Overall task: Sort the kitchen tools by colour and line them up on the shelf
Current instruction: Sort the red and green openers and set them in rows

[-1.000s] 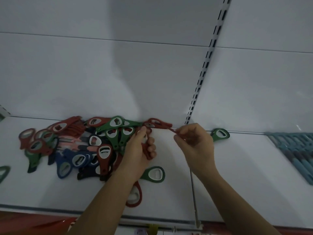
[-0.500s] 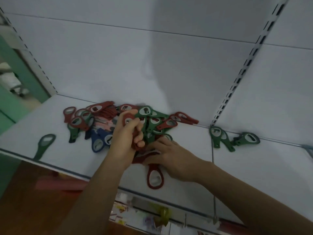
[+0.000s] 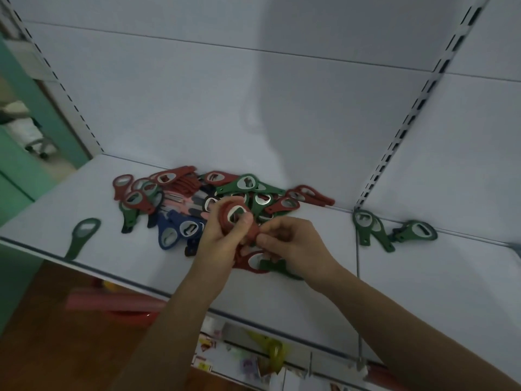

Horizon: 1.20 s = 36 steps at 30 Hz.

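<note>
**Both your hands are closed on red openers, just above the front part of the shelf.**

Nearest to you, your left hand (image 3: 222,244) has its fingers curled round a small bunch of red openers (image 3: 234,217). Your right hand (image 3: 296,244) pinches the handle end of that bunch between thumb and fingertips; I judge you do this to square them up as one colour. Directly under your hands, a loose red opener (image 3: 246,261) and a dark green opener (image 3: 277,268) lie touching on the shelf (image 3: 423,277). Further back, the mixed pile (image 3: 186,198) of red, green, blue and pink tools lies against the back wall, not yet sorted. To the right, a few green openers (image 3: 366,227) lie apart, probably the start of a green group. One lone green opener (image 3: 83,234) lies near the left front edge.
</note>
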### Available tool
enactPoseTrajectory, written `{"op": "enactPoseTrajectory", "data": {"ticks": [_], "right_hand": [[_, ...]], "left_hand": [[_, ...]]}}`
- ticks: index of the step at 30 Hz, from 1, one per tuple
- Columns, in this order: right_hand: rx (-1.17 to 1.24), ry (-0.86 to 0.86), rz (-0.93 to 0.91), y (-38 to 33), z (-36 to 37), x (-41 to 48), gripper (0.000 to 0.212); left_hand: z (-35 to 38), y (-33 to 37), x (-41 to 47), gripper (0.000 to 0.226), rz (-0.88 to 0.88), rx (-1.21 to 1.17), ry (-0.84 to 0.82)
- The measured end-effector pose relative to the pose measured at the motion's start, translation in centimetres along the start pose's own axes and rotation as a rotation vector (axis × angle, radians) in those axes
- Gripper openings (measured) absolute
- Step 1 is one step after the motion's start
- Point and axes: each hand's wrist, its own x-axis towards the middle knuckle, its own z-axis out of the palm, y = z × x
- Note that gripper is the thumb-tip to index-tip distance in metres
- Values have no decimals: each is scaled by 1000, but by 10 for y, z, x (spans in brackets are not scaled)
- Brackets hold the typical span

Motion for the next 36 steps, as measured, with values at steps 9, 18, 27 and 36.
{"op": "enactPoseTrajectory", "data": {"ticks": [9,18,27,36], "right_hand": [[-1235,-209,-385,14,10,8,49],[-1215,-231,-627,12,-10,20,18],[-437,275,-415,-6,13,37,8],[-1265,-243,-667,23,12,46,43]], "left_hand": [[-28,18,-3,29,43,-233,68],[-36,3,-1,33,203,662,-150],[-42,33,0,47,117,710,-263],[-62,36,-12,74,-138,-221,-68]]}}
